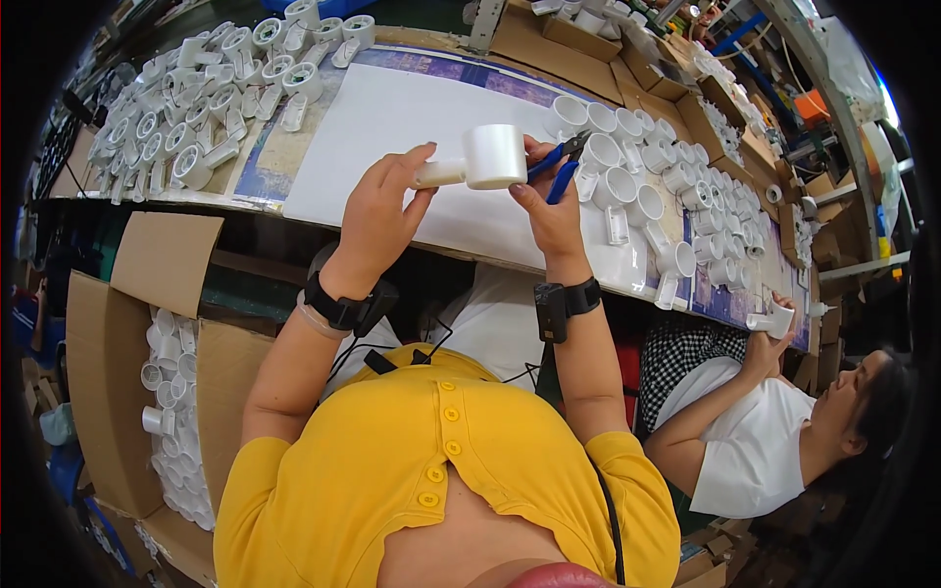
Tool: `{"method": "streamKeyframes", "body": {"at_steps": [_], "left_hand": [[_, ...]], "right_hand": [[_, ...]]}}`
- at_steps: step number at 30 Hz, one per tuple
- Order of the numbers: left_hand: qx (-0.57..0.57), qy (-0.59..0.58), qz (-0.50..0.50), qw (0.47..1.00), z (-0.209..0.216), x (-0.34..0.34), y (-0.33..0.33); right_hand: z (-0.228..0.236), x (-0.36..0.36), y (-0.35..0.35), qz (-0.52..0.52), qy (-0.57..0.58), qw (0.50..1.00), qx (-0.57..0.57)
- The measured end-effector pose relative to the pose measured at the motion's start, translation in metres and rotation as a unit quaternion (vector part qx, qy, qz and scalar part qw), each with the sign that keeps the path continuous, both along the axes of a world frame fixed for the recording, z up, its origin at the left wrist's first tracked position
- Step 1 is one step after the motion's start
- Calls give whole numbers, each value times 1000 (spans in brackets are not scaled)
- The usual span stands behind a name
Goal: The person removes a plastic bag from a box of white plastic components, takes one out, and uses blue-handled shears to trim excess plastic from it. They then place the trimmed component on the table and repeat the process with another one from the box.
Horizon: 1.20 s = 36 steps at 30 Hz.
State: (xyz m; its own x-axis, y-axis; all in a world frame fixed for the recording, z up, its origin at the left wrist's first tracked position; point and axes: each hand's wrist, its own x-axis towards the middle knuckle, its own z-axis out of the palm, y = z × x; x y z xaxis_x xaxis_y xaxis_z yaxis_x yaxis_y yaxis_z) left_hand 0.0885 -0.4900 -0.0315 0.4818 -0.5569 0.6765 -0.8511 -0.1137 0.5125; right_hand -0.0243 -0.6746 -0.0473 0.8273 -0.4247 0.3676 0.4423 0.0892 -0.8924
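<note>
Over the white sheet (377, 113) on the workbench I hold up a white plastic cup-shaped housing (494, 157) with a short handle. My left hand (377, 216) pinches the end of that handle between thumb and fingers. On the cup's other side, my right hand (555, 220) grips blue-handled cutting pliers (564, 182), jaws pointing up and away to the right. Fingertips of this hand also touch the cup's side; some of its fingers are hidden behind the cup and handles. Just right of the pliers stand several similar white housings (616, 186).
More white housings with wires inside (191, 167) crowd the bench's left. An open cardboard box (113, 382) of white parts stands at lower left. At right, a co-worker in a white top (750, 441) holds a white part. Cardboard trays (720, 127) line the back right.
</note>
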Motion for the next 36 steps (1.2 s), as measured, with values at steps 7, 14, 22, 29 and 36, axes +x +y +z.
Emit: {"method": "streamKeyframes", "body": {"at_steps": [7,14,22,29,36], "left_hand": [[-72,17,-26,997,4,-7,-4],[-39,-1,-41,998,12,-6,0],[84,29,-51,995,10,-7,-2],[86,565,-113,813,-28,-15,-16],[49,738,-172,651,-38,-10,-40]], "right_hand": [[-22,-9,-9,4,-13,996,88],[-27,-14,-5,-7,33,993,115],[-5,-25,6,-162,184,969,17],[6,-41,5,-251,129,954,-101],[-11,-61,3,-306,146,915,-220]]}}
